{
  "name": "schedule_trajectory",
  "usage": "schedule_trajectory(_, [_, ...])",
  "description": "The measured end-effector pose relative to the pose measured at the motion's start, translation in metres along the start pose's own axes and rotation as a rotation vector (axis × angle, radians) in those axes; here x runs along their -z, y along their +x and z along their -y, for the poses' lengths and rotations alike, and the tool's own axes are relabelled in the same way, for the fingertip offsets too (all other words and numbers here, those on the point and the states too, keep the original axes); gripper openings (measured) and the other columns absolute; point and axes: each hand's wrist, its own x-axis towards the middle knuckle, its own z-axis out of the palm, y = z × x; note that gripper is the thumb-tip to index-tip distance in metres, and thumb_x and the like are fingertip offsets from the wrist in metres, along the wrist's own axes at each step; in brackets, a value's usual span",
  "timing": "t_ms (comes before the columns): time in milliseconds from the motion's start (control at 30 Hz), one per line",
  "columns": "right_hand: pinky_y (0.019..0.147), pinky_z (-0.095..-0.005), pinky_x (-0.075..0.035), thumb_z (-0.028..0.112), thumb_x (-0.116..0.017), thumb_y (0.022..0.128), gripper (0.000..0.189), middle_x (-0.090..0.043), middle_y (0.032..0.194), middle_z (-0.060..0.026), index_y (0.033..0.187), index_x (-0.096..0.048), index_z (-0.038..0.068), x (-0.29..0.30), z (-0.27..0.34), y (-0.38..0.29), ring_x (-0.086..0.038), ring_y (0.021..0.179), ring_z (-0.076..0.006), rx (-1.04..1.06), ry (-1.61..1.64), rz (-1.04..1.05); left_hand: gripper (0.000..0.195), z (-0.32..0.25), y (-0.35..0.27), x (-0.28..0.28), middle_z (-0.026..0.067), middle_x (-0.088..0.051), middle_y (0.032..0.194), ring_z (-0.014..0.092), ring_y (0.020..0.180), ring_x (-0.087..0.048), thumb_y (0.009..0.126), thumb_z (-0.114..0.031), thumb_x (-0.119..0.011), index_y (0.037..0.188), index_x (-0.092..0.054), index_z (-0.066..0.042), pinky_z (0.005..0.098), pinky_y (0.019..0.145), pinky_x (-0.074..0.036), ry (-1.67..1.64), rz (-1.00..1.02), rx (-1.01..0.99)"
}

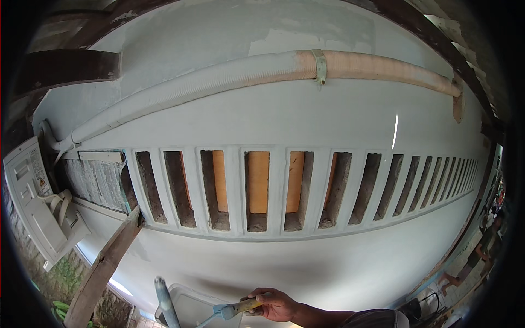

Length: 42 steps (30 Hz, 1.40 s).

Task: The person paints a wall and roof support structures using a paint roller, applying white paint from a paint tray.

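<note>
At the bottom edge, my right hand (279,305) grips the yellow handle (248,304) of what looks like a paint roller. Its blue collar is coated with paint, and a thin rod runs down to the left, out of the picture. A blue-grey, paint-covered cylinder (166,303), apparently the roller sleeve, stands left of the handle; any join to the rod is hidden. Behind them is a pale plastic tub or tray (186,301), partly cut off. Ahead spreads a pale painted wall (311,119) with a row of upright vent slots (257,184). My left hand is out of view.
A ribbed duct (197,86) crosses the wall, held by a metal bracket (319,65). At left are an air-conditioner outdoor unit (37,197) and a slanting wooden beam (104,262). Dark roof beams (74,67) hang above. A person (471,262) is at the far right.
</note>
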Motion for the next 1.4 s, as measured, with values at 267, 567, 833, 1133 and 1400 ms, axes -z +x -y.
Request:
schedule_trajectory(267, [0.095, -0.0412, -0.061, 0.008, -0.059, 0.112, 0.037, -0.065, 0.140, -0.0237, 0.148, -0.053, 0.002, -0.061, 0.029, -0.013, -0.072, 0.112, -0.0287, -0.008, -0.354, 0.081, 0.069, 0.006, 0.009, 0.005, 0.0107, -0.065, 0.138, 0.032, 0.126, -0.062, 0.083, -0.014, -0.073, 0.149, -0.054, -0.009, 0.0484, 0.107, -0.054, -0.014, 0.021, 0.000])
schedule_trajectory(567, [0.073, -0.0325, -0.050, 0.005, -0.074, 0.103, 0.042, -0.068, 0.129, -0.0186, 0.143, -0.060, 0.002, -0.151, 0.115, -0.039, -0.061, 0.088, -0.0146, 0.604, -1.049, 0.197, 0.064, 0.017, 0.014, 0.007, 0.0101, -0.065, 0.136, 0.031, 0.126, -0.062, 0.084, -0.014, -0.071, 0.146, -0.056, -0.010, 0.0479, 0.107, -0.054, -0.046, 0.035, -0.017])
schedule_trajectory(833, [0.088, -0.0292, -0.054, 0.026, -0.081, 0.101, 0.043, -0.075, 0.111, -0.0106, 0.131, -0.074, -0.004, -0.287, 0.182, -0.107, -0.068, 0.099, -0.0145, 1.793, -2.071, -0.697, 0.060, 0.029, 0.021, 0.005, 0.0095, -0.066, 0.135, 0.031, 0.126, -0.061, 0.084, -0.014, -0.070, 0.144, -0.058, -0.010, 0.0474, 0.107, -0.054, -0.067, 0.040, -0.019])
schedule_trajectory(1133, [0.072, -0.0236, -0.046, 0.015, -0.069, 0.108, 0.026, -0.073, 0.098, -0.0062, 0.128, -0.078, 0.002, -0.365, 0.218, -0.086, -0.059, 0.078, -0.0078, 1.758, -2.351, -1.007, 0.056, 0.029, 0.023, 0.005, 0.0089, -0.066, 0.133, 0.031, 0.126, -0.061, 0.085, -0.014, -0.068, 0.141, -0.061, -0.011, 0.0468, 0.107, -0.054, -0.054, 0.030, -0.005])
schedule_trajectory(1400, [0.070, -0.0274, -0.050, 0.008, -0.069, 0.106, 0.022, -0.074, 0.093, -0.0094, 0.124, -0.079, 0.001, -0.367, 0.245, -0.070, -0.062, 0.077, -0.0110, 1.919, -2.442, -1.030, 0.050, 0.010, 0.008, -0.043, 0.0083, -0.067, 0.129, 0.030, 0.124, -0.060, 0.084, -0.014, -0.068, 0.133, -0.064, -0.014, 0.0482, 0.109, -0.053, -0.013, -0.003, -0.025])
